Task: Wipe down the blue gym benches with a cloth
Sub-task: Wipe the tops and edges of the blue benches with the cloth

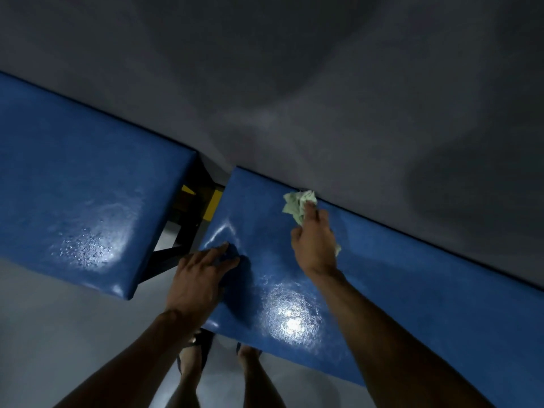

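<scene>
Two sandalled feet (194,360) stood on the grey floor (59,334). The left hand (200,278) lay open and flat on the near corner of the right blue desk (397,290). Farther off, the right hand (315,245) gripped a crumpled pale green cloth (297,206) at that desk's far edge, by the wall (294,83). A second blue desk (73,187) stood beside it on the left.

- A padded blue vinyl bench (397,290) lay right of a second padded blue vinyl bench (73,187), a gap between them.
- A crumpled pale green cloth (295,206) lay on the right bench's far edge, against the grey wall (323,83).
</scene>
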A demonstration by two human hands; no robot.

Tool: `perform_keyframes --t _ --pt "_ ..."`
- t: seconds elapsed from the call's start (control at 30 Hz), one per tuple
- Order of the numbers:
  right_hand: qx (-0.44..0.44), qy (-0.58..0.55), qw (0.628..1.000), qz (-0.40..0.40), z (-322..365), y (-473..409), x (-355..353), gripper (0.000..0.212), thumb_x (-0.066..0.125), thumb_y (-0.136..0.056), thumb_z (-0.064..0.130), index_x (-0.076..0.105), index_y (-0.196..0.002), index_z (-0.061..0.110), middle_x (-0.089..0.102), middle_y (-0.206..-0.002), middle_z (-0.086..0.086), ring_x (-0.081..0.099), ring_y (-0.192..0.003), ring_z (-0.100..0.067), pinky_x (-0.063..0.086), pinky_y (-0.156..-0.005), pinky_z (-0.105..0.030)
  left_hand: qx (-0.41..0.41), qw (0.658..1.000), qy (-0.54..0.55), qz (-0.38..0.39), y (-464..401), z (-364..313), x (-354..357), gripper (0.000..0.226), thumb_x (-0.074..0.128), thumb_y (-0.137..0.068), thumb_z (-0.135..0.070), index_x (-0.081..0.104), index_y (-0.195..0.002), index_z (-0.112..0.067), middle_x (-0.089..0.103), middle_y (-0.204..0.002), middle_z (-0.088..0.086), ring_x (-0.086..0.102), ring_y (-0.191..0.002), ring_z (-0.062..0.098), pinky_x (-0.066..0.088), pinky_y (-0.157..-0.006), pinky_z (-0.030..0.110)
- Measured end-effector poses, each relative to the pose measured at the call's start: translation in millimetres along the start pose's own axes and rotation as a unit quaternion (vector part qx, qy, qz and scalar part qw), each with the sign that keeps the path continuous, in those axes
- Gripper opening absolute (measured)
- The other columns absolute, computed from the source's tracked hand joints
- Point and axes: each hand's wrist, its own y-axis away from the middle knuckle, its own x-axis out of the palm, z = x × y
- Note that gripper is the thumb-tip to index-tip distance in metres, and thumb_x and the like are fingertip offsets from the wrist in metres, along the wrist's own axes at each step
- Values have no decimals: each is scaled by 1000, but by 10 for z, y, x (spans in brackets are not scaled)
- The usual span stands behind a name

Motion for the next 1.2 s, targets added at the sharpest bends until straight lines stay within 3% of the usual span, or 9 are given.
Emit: perform_keyframes --t 0.13,0.2,0.3,0.47,0.67,0.83,0.97,1.07,1.2 --pt "-46 60 997 8 -622 -28 -277 53 55 -81 13 55 -134 21 53 -116 -17 61 -77 -38 55 -72 -42 -1 999 33 6 28 62 66 79 92 -46 -23 67 -119 -37 62 -133 -3 67 -106 25 54 -82 43" --pt "27 53 998 -24 -974 11 -393 54 59 -80 13 56 -134 21 53 -118 -17 60 -91 -39 51 -82 -40 8 999 53 -3 23 99 90 76 89 -50 -22 65 -121 -37 61 -134 -2 66 -108 25 52 -85 42" --pt "140 -11 982 -127 -1199 142 -470 56 44 -78 35 61 -128 13 57 -110 -22 57 -96 -39 47 -81 -38 32 995 91 -13 12 174 101 71 76 -52 -22 65 -121 -35 62 -132 0 67 -105 26 52 -85 41" --pt "252 -46 952 -169 -577 36 -171 46 48 -89 20 55 -134 12 54 -120 -23 56 -103 -43 45 -84 -44 68 988 137 -14 18 360 123 70 63 -60 -25 59 -129 -36 56 -140 -6 60 -114 18 42 -94 31" --pt "100 -53 988 -106 852 -133 524 47 52 -92 20 48 -138 15 52 -124 -16 58 -96 -40 47 -78 -40 103 976 193 5 12 585 76 77 60 -73 -16 42 -142 -41 41 -151 -17 52 -126 12 33 -102 27" --pt "-68 59 996 -20 442 -162 150 54 36 -88 34 51 -137 17 55 -120 -17 60 -89 -38 48 -76 -39 115 959 259 -27 1 744 -80 75 62 -82 -9 38 -147 -38 46 -147 -16 50 -128 8 35 -109 23" --pt "105 23 985 -136 -222 -100 -104 59 35 -78 33 65 -114 -3 65 -105 -30 62 -97 -45 48 -85 -42 83 956 279 -39 33 884 -100 64 60 -86 -16 43 -144 -37 50 -143 -17 54 -120 8 37 -106 18" --pt "217 3 963 -161 69 -140 63 49 44 -81 26 64 -116 -3 63 -109 -29 60 -101 -44 47 -83 -41 68 948 310 -31 42 990 -104 58 54 -87 -20 46 -142 -39 52 -140 -19 54 -120 6 39 -105 18" --pt "192 -59 962 -184 865 -300 462 30 55 -86 11 65 -112 0 60 -117 -22 59 -104 -38 46 -88 -36 30 942 335 -24 56 1101 -132 53 59 -89 -14 53 -136 -35 56 -135 -18 53 -95 -8 32 -89 -2"
